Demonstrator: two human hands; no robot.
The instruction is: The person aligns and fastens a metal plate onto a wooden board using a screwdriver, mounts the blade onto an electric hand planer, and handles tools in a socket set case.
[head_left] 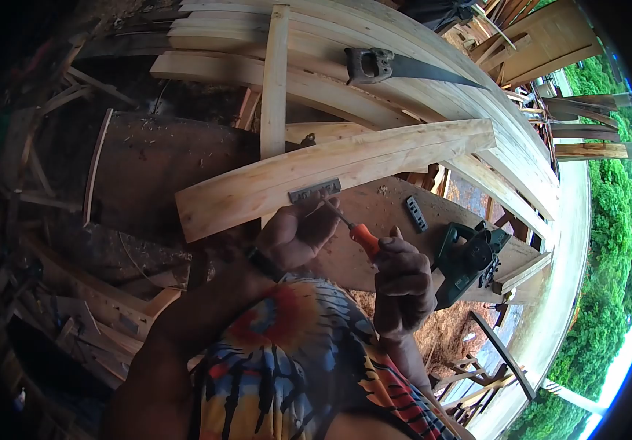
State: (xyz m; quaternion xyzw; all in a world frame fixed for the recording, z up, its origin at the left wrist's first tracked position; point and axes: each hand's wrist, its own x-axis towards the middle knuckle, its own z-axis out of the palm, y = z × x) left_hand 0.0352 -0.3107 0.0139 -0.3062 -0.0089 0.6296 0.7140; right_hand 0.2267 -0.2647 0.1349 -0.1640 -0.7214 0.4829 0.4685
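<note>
My right hand [402, 284] is closed around the orange handle of a screwdriver [363, 238]. The shaft slants up and left to the fingers of my left hand [300, 233]. These fingers are curled at the lower edge of a small grey metal bar [314, 191], which lies against a pale wooden beam [374, 155]. Whatever they pinch at the screwdriver's tip is too small to make out. A dark band circles my left wrist. Right of the beam, a second grey bar with holes [415, 213] rests on the brown board [367, 209].
A green power planer [470, 257] sits on the board at the right. Above the beam, a handsaw [411, 70] lies on long stacked planks [316, 44]. An upright-looking strip of wood [275, 88] crosses behind the beam. Wood scraps and shavings [448, 330] lie at lower right.
</note>
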